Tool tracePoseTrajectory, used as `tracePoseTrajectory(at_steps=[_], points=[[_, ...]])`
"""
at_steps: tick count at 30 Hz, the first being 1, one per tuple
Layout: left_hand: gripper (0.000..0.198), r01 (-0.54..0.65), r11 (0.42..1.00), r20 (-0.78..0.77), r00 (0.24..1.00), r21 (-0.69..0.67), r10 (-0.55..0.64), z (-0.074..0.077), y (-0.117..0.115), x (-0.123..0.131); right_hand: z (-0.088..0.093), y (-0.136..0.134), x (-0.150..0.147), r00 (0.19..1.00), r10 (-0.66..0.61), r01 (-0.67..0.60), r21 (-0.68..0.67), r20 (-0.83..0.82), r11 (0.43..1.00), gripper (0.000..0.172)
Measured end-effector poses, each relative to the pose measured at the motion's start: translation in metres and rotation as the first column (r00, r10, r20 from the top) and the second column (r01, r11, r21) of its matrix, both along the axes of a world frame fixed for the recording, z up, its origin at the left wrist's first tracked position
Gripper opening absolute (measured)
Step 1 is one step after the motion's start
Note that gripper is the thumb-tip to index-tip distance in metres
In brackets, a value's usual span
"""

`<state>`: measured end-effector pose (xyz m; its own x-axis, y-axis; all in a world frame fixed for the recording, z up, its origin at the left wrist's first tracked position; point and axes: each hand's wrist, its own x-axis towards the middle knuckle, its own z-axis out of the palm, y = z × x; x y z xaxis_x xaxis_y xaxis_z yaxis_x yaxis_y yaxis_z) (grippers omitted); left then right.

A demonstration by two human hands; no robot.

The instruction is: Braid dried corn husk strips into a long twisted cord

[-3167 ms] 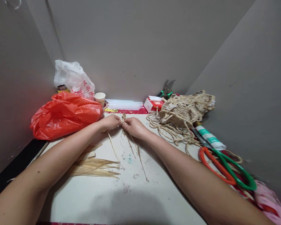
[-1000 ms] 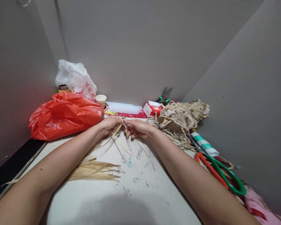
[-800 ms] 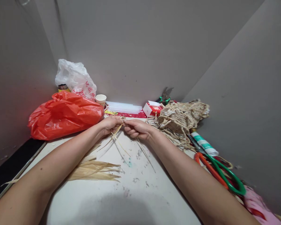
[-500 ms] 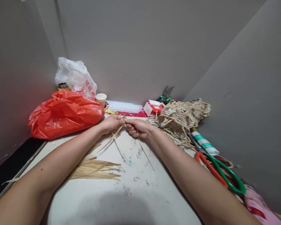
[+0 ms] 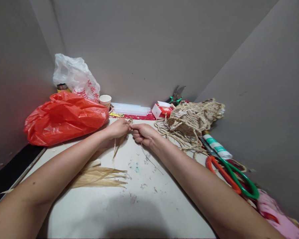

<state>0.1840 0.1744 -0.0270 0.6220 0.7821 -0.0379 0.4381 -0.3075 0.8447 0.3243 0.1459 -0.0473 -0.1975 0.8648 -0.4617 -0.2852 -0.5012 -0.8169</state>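
My left hand point(image 5: 119, 128) and my right hand point(image 5: 142, 133) meet at the far middle of the white table point(image 5: 129, 205), fingers pinched together on thin dry straw strips point(image 5: 116, 148). A short twisted end of the straw point(image 5: 130, 120) sticks up between the two hands. Loose ends hang from my left hand to the tabletop, and one thin strand point(image 5: 151, 161) trails from under my right hand. A flat bundle of dry husk leaves point(image 5: 99, 175) lies on the table beside my left forearm.
A red plastic bag point(image 5: 64, 117) and a white bag point(image 5: 74, 77) sit at the back left, with a paper cup point(image 5: 105, 100). A woven straw heap point(image 5: 194, 118) lies at the back right. Scissors with green and orange handles point(image 5: 233, 176) and a glue tube point(image 5: 216, 146) lie at right.
The loose straw ends that fanned out over the table are now gathered closer under my left hand. Both hands stay pinched together at the same spot; the view shifted slightly.
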Motion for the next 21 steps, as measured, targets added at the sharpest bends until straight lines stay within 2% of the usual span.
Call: tracePoseTrajectory(at_steps=[4, 8, 11, 14, 16, 19, 21], points=[[0.015, -0.072, 0.997, -0.107, 0.991, 0.032, 0.075, -0.003, -0.011, 0.006, -0.001, -0.002, -0.002, 0.996, 0.009, -0.009, -0.001, -0.087, 1.000, 0.030], [0.012, -0.110, 0.994, -0.093, 0.990, -0.002, 0.109, -0.009, -0.020, 0.011, -0.001, -0.004, -0.005, 0.992, -0.022, 0.023, 0.003, -0.127, 1.000, 0.032], [0.009, -0.111, 0.988, -0.022, 0.994, -0.103, 0.109, -0.009, -0.023, 0.013, -0.003, -0.004, -0.007, 0.995, -0.054, 0.056, 0.024, -0.087, 0.998, 0.030], [0.006, -0.042, 0.968, 0.043, 0.998, -0.247, 0.054, -0.002, -0.020, 0.009, -0.004, -0.003, -0.005, 0.995, -0.065, 0.068, 0.033, -0.070, 0.997, 0.029], [0.010, -0.026, 0.961, 0.021, 0.999, -0.275, 0.033, 0.004, -0.014, 0.004, -0.004, -0.002, -0.002, 0.996, -0.054, 0.057, 0.036, -0.075, 0.998, 0.028], [0.016, -0.180, 0.980, 0.002, 0.983, -0.087, 0.181, 0.006, 0.001, -0.004, -0.001, -0.001, 0.003, 0.995, -0.003, 0.006, 0.028, -0.105, 1.000, 0.020], [0.014, -0.276, 0.961, 0.086, 0.958, 0.012, 0.274, -0.001, 0.010, -0.006, 0.002, -0.001, 0.005, 0.992, 0.027, -0.025, 0.018, -0.124, 1.000, 0.016]])
